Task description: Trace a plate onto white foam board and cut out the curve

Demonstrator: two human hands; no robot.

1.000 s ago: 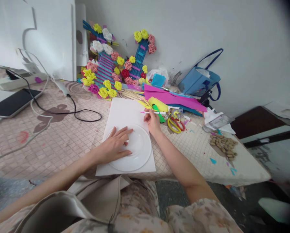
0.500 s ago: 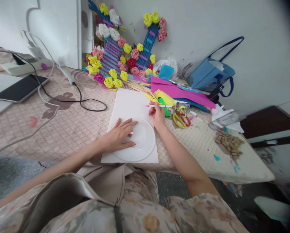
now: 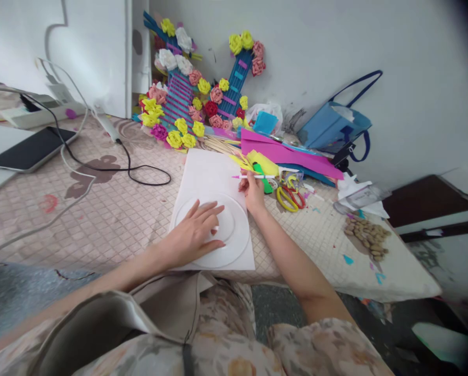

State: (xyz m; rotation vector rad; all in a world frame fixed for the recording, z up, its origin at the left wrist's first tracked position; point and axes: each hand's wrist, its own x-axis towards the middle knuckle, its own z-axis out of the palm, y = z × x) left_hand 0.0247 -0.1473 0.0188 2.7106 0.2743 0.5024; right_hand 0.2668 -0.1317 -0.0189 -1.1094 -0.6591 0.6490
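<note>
A white plate (image 3: 236, 237) lies upside down on a white sheet (image 3: 206, 172) at the table's near edge. My left hand (image 3: 197, 232) rests flat on the plate, fingers spread, pressing it down. My right hand (image 3: 253, 190) sits at the plate's far right rim and is shut on a thin white pen (image 3: 249, 177) with a pink tip that points left over the sheet.
Yellow and red scissors (image 3: 289, 197), a green marker (image 3: 263, 177), pink and yellow foam sheets (image 3: 289, 154) and wooden sticks (image 3: 220, 143) lie beyond the sheet. Paper-flower frames (image 3: 187, 104) lean on the wall. A blue bag (image 3: 331, 130), peanuts (image 3: 367, 235), black cable (image 3: 136, 172) and tablet (image 3: 30, 149) lie around.
My view shifted slightly. My left hand stayed flat on the plate; my right hand with the pen stayed at the plate's far right rim.
</note>
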